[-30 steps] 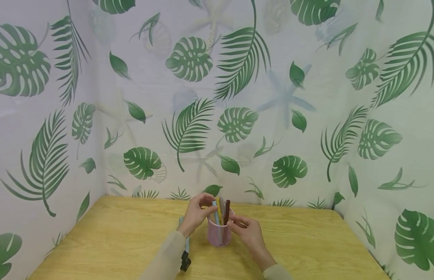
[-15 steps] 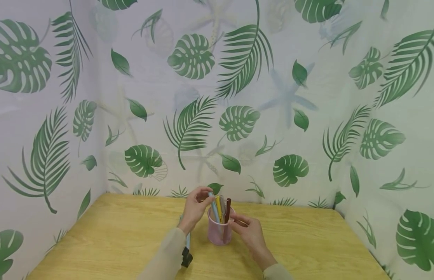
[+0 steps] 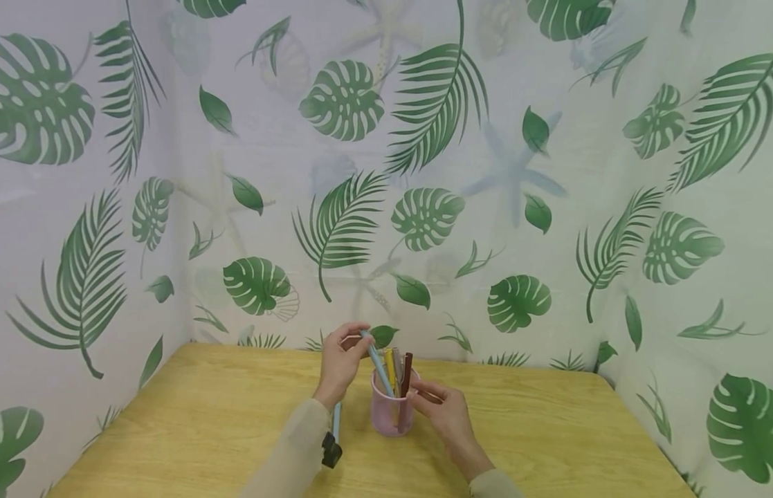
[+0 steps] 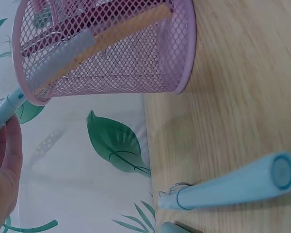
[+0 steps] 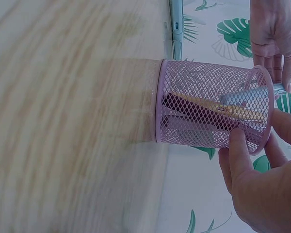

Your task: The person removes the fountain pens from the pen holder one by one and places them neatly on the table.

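And there's the light-blue pen [image 3: 378, 365], tilted toward eleven o'clock, its upper end above the rim and its lower end inside the pink mesh cup [image 3: 384, 417]! The left hand [image 3: 340, 363], at the cup's ten o'clock, has thumb and fingers closed together in a pinch on the pen's upper end. Over at four o'clock, the right hand [image 3: 447, 413] bends its fingers and thumb at the rim, gripping the cup, which stands upright. Sharing the cup, a yellow pen [image 3: 389, 361], a grey pen [image 3: 396, 362] and, nearest three o'clock, a dark red pen [image 3: 407, 373]. Out at nine o'clock, a second light-blue pen [image 4: 233, 185] lies on the wooden table [image 3: 535, 429], and beyond twelve rises the leaf-print backdrop [image 3: 268, 232].
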Motion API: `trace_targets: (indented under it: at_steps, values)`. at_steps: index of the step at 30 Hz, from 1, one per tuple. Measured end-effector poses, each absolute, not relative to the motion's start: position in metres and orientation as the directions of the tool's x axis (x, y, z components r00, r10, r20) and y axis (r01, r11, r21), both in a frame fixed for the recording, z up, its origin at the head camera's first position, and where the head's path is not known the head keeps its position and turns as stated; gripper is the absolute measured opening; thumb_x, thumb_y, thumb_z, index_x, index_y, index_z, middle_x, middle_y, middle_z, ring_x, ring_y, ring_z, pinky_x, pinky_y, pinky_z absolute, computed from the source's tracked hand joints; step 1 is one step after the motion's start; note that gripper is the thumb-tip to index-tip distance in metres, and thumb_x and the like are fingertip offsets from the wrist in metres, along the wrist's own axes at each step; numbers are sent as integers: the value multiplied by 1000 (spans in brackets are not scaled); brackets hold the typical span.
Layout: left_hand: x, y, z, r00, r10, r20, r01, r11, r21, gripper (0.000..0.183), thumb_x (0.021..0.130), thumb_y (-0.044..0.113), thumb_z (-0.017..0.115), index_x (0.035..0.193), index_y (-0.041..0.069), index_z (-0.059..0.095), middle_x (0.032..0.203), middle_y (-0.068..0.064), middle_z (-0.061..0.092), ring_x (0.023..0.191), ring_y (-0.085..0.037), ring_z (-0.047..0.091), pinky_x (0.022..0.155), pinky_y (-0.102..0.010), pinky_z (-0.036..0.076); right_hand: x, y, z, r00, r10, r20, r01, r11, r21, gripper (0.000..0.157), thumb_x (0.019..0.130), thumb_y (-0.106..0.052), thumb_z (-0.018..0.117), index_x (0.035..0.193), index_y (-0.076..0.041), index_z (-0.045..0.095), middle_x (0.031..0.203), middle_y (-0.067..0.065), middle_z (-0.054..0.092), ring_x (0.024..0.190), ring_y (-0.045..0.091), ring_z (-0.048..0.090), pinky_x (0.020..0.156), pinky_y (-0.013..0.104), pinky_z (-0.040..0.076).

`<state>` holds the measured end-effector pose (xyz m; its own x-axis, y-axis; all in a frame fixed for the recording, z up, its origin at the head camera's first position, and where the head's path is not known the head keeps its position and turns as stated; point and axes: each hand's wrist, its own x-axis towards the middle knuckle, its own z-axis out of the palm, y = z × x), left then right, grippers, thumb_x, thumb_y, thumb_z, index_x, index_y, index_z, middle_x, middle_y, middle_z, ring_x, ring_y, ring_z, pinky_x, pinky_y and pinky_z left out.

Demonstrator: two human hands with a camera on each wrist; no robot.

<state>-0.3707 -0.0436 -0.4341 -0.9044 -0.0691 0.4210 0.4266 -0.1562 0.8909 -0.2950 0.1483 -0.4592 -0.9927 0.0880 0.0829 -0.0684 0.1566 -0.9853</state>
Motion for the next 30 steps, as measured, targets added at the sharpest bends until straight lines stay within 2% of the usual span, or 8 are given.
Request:
trace_targets:
  at_steps: [3,7,16,21,27,30]
  values:
    - [-371,-45,-431,-901,-91,424,434,-177,884,24,89,-3,68,112,-5,66,108,-28,62,79,-11,67,75,-32,61,-296,149,-459,-992,89,87,-72,158,-985,34,87,-16,75,115,1,70,132,23,59,118,36,61,95,41,54]
    - [-370,-46,-428,-902,-111,417,430,-180,884,25,89,-1,69,113,-3,66,111,-27,61,82,-13,67,75,-30,61,-296,149,-460,-992,86,91,-75,167,-983,33,87,-16,75,115,1,70,132,24,59,117,37,61,95,41,54]
    - [-369,-52,-417,-876,-192,443,478,-203,855,24,89,-4,68,112,-5,66,104,-29,62,80,-16,69,72,-30,61,-296,149,-462,-992,86,91,-76,165,-983,34,87,-16,75,115,1,70,132,23,59,117,35,62,94,40,55]
    - [-369,-55,-415,-871,-219,440,483,-214,849,26,89,-3,68,114,-6,64,103,-28,62,79,-14,69,71,-29,61,-296,148,-462,-992,90,87,-71,162,-984,33,87,-16,75,115,1,70,132,24,59,116,35,62,93,39,55]
    - [-369,-59,-415,-875,-219,432,476,-216,853,25,88,-3,69,113,-3,66,101,-23,63,84,-25,70,71,-27,60,-297,147,-461,-992,88,88,-74,158,-985,32,88,-15,74,115,2,69,131,24,60,116,34,63,92,37,56]
    - [-370,-60,-415,-879,-213,426,469,-227,854,24,88,-4,68,112,-3,66,99,-20,64,82,-21,70,71,-28,60,-296,148,-461,-992,90,92,-78,155,-985,33,88,-14,74,115,3,69,130,25,60,114,32,64,91,37,56]
